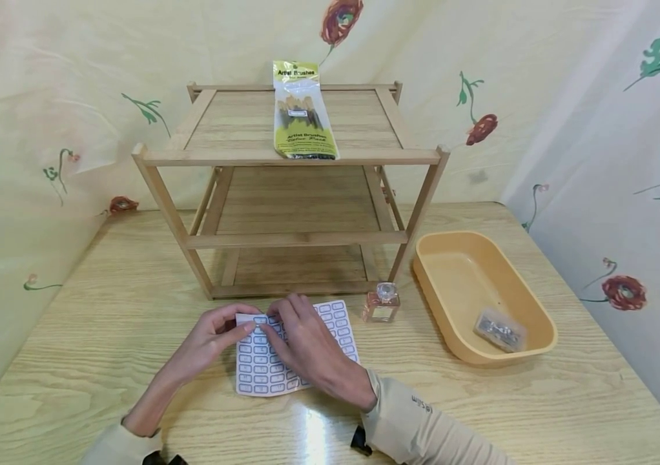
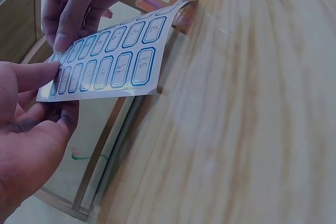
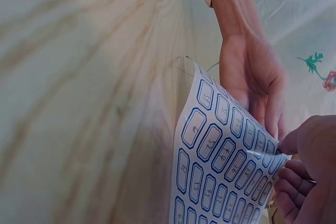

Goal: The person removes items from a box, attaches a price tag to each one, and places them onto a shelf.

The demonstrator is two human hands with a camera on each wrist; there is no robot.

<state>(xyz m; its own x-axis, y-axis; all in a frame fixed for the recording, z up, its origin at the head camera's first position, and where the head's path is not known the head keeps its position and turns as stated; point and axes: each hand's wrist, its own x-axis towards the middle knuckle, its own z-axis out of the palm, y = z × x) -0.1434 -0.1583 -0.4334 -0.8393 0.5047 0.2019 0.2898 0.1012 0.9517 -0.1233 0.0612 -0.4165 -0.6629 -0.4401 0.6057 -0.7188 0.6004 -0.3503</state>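
A white sheet of blue-bordered, handwritten number labels [image 1: 261,370] is raised off the table in both wrist views. My left hand [image 1: 211,340] pinches its far left corner, thumb on top and fingers beneath. Close beside it, my right hand [image 1: 309,343] has its thumb and fingers at a label [image 2: 61,59] near the sheet's top edge. Whether that label is lifted from the backing is too small to tell. In the right wrist view the right fingertips [image 3: 286,148] meet the sheet's edge near the left hand [image 3: 252,72].
A wooden three-tier rack [image 1: 295,239] stands behind the sheet, with a pack of artist brushes [image 1: 301,116] on its top shelf. Right of the sheet is a pink perfume bottle [image 1: 381,305]. A yellow tub [image 1: 431,284] farther right holds a small clear packet [image 1: 500,330].
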